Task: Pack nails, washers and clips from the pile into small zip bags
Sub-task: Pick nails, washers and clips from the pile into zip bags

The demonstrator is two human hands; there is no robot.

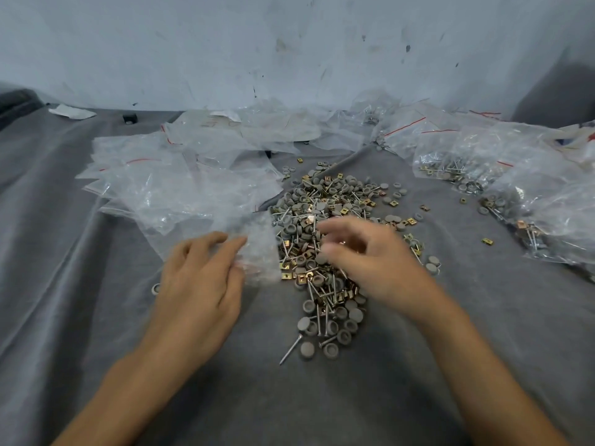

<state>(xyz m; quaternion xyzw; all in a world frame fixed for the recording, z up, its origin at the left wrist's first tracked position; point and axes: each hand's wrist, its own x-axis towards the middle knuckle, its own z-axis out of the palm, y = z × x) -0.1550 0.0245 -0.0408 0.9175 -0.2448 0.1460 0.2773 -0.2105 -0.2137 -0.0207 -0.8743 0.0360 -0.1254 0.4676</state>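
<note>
We look down on a wrinkled grey cloth that covers the whole work surface. A scuffed, pale blue-white wall closes it off at 12 o'clock.

At the centre lies the pile of grey washers, brass-coloured clips and steel nails, stretching from the middle toward 6 o'clock. A lone nail lies at its near tip.

Our left hand reaches in from 7 o'clock and pinches the edge of a small zip bag between thumb and fingers. The bag touches the pile's left edge.

Our right hand comes in from 5 o'clock and hovers over the pile with its fingers curled. It is blurred, so we cannot tell whether it grips anything.

A heap of empty bags with red zip lines spreads at 10 o'clock and reaches the pile. Filled bags crowd from 1 to 3 o'clock, running up to the right edge. A stray clip lies between them and the pile.

One stray washer sits just beside our left wrist. A scrap of paper and a small black object lie near the wall at 11 o'clock.

Bare cloth lies open at 8 to 9 o'clock and across the near edge between our forearms.
</note>
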